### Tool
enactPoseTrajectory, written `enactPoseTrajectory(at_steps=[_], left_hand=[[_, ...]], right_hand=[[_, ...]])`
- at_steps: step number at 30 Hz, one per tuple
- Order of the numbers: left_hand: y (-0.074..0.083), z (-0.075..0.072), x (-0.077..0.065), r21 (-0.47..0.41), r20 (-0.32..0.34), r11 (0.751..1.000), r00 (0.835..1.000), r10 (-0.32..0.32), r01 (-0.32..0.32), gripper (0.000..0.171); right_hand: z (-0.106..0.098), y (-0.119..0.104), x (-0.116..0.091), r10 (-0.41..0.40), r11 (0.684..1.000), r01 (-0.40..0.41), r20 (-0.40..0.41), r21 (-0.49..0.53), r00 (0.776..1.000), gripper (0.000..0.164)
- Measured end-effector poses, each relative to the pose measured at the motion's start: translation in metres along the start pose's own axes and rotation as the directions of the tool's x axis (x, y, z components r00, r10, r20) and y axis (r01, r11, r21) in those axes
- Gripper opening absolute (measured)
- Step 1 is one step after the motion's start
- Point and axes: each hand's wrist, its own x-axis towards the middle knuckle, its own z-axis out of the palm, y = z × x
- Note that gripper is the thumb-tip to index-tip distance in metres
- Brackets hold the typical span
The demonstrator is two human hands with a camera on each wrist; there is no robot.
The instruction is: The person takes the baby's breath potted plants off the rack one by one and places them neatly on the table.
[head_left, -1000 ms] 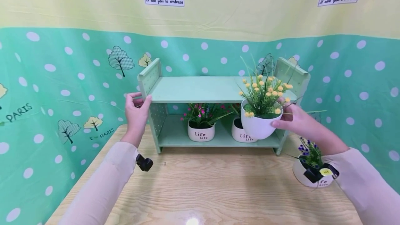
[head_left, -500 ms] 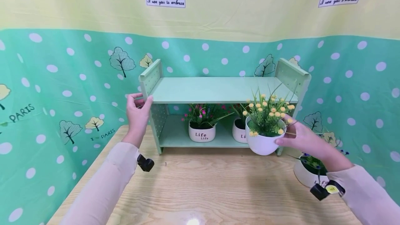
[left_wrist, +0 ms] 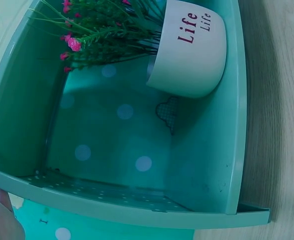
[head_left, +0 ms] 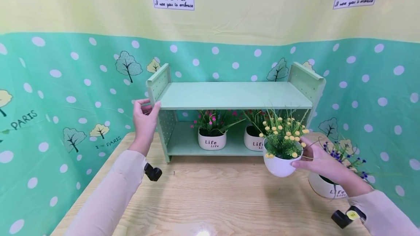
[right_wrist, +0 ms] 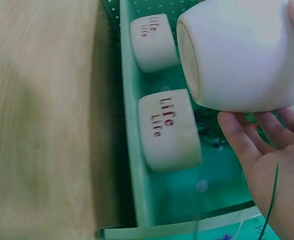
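My right hand (head_left: 316,163) grips a white flowerpot (head_left: 279,166) of yellow artificial flowers by its right side. It hangs upright over the wooden table, in front of the shelf's right end. Seen from the right wrist, the fingers (right_wrist: 236,135) lie along the pot's side, with the thumb across from them. My left hand (head_left: 144,125) holds the left side panel of the pale green two-tier shelf (head_left: 234,94), thumb at its front edge and fingers on the outer side. In the left wrist view that hand (left_wrist: 1,220) shows only partly, at the panel's edge.
On the lower tier sit a white "Life" pot (head_left: 212,142) with pink flowers and a similar pot (head_left: 252,142), partly hidden by the held plant. A pot with blue-purple flowers (head_left: 323,188) stands on the table (head_left: 213,192) at right, behind my right forearm. A patterned curtain (head_left: 72,83) hangs behind.
My right hand has carried the yellow flower pot down and slightly right, from in front of the upper tier to below the lower tier's front edge. My left hand has stayed on the shelf panel.
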Motion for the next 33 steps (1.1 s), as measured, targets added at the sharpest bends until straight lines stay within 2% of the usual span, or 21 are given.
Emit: enactPoseTrajectory(at_steps=[10, 18, 21, 25, 29, 33], left_hand=[[-0.002, 0.000, 0.002, -0.017, -0.020, 1.000, 0.999, 0.025, -0.026, 0.040], [-0.004, -0.001, 0.002, -0.011, -0.021, 1.000, 1.000, 0.021, -0.021, 0.042], [-0.002, -0.001, 0.002, -0.005, -0.017, 1.000, 1.000, 0.015, -0.015, 0.042], [0.000, -0.001, 0.001, 0.003, -0.006, 1.000, 1.000, 0.010, -0.010, 0.044], [-0.001, 0.000, 0.000, 0.004, -0.004, 1.000, 1.000, 0.005, -0.005, 0.044], [-0.001, 0.000, 0.000, 0.005, -0.006, 1.000, 1.000, 0.008, -0.008, 0.044]], right_hand=[[0.011, 0.021, -0.009, -0.028, 0.993, 0.021, -0.060, -0.118, 0.998, 0.090], [0.024, 0.039, -0.012, 0.016, 0.997, -0.023, -0.088, -0.071, 0.996, 0.087], [0.029, 0.044, -0.012, -0.013, 1.000, 0.013, -0.079, 0.003, 0.997, 0.083], [0.036, 0.050, -0.012, -0.006, 1.000, 0.007, -0.085, 0.003, 0.996, 0.082], [0.041, 0.055, -0.013, 0.064, 0.997, -0.069, -0.100, -0.044, 0.993, 0.088], [0.044, 0.059, -0.014, 0.134, 0.990, -0.138, -0.104, -0.028, 0.985, 0.094]])
